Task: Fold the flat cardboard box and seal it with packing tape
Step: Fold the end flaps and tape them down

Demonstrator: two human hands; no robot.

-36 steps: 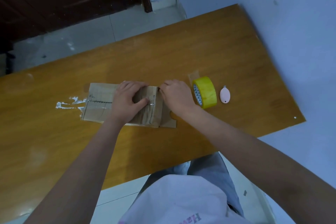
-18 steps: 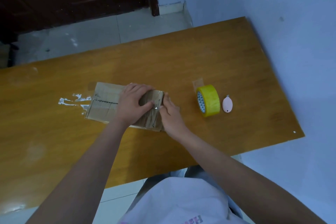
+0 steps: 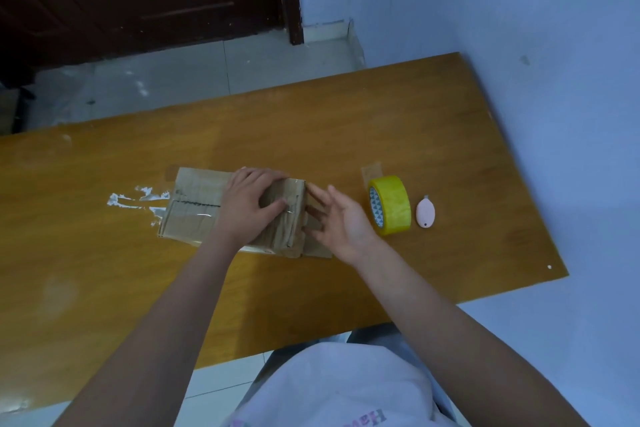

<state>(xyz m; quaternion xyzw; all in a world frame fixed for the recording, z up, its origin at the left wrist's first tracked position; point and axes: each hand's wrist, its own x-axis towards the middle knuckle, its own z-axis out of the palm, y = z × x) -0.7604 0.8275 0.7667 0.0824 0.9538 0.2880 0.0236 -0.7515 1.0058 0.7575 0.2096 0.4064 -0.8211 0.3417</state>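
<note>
A brown cardboard box [image 3: 194, 208] with old tape strips lies on the wooden table [image 3: 311, 121], partly raised at its right end. My left hand [image 3: 251, 204] rests on top of that raised end, fingers bent over the far edge and thumb on the near face. My right hand [image 3: 337, 218] is at the box's right side, fingers straight and spread, touching the end flaps. A yellow roll of packing tape [image 3: 393, 204] stands on edge just right of my right hand.
A small pink oval cutter [image 3: 425, 213] lies right of the tape roll. White tape residue [image 3: 135, 201] marks the table left of the box. A short tape piece [image 3: 371, 170] sticks to the table behind the roll. A blue wall runs along the table's right end.
My right hand has opened, its fingers now spread flat against the box's right end flaps. My left hand has stayed on top of the box.
</note>
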